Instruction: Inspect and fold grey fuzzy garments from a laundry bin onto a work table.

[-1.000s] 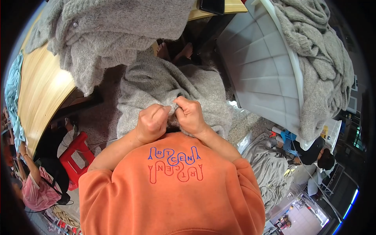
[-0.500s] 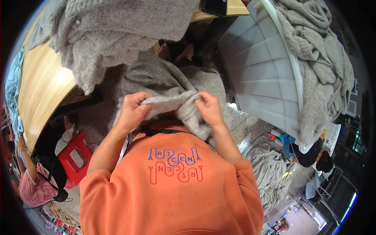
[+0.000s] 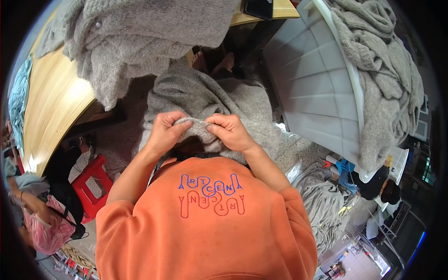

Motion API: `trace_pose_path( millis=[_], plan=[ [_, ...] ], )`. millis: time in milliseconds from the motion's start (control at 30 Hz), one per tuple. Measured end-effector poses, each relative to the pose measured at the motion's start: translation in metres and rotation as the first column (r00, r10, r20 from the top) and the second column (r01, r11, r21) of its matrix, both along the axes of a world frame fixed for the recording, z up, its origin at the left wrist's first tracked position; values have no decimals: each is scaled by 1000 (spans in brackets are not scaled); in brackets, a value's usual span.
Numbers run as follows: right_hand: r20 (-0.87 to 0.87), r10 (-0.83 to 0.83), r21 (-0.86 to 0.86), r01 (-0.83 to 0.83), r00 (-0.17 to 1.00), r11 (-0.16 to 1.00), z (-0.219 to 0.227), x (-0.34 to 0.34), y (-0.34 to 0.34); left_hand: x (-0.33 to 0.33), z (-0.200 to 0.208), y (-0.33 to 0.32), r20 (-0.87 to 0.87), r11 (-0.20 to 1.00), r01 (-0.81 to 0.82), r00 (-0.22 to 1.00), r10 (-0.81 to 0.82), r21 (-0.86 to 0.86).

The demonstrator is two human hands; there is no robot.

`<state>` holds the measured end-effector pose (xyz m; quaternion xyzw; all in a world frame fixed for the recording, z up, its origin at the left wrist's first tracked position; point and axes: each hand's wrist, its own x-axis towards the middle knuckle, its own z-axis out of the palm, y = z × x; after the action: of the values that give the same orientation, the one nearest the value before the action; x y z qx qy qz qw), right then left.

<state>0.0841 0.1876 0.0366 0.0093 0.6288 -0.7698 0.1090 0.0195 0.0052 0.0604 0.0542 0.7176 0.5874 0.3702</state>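
A grey knitted garment (image 3: 186, 93) lies over my lap in soft folds. My left hand (image 3: 169, 128) pinches its edge between thumb and fingers, at the middle of the view. A short way to the right, my right hand (image 3: 228, 130) grips the same edge, so a short strip of knit runs between the two thumbs. Both hands are closed, just in front of my orange top. Below the strip, part of the cloth sags into shadow.
More grey knitwear (image 3: 140, 32) is heaped on the wooden table (image 3: 56, 102), hanging over its edge. A phone (image 3: 258, 8) lies at the far edge. To the right stands a large grey bin (image 3: 312, 79) with knits spilling over. A red stool (image 3: 93, 182) and another person (image 3: 46, 219) are at left.
My hands have come closer together along the knit edge; the right hand has moved left. The stretched strip between them is now shorter. The person at left has shifted their arm.
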Motion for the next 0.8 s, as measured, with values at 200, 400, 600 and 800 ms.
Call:
trace_pose_path(
  millis=[200,400,600,800],
  plan=[
    [-174,-89,308,140,981,941,4,1,-8,16,-16,17,-34,994,12,999,-9,108],
    [-191,17,381,58,981,923,2,7,-7,20,-22,17,54,997,-47,998,44,60],
    [-187,-97,377,162,978,912,-15,8,-6,26,-17,23,-103,986,154,982,-160,-60],
    [13,143,134,-143,990,981,-30,11,32,7,-9,21,381,886,-365,892,244,286]
  ],
)
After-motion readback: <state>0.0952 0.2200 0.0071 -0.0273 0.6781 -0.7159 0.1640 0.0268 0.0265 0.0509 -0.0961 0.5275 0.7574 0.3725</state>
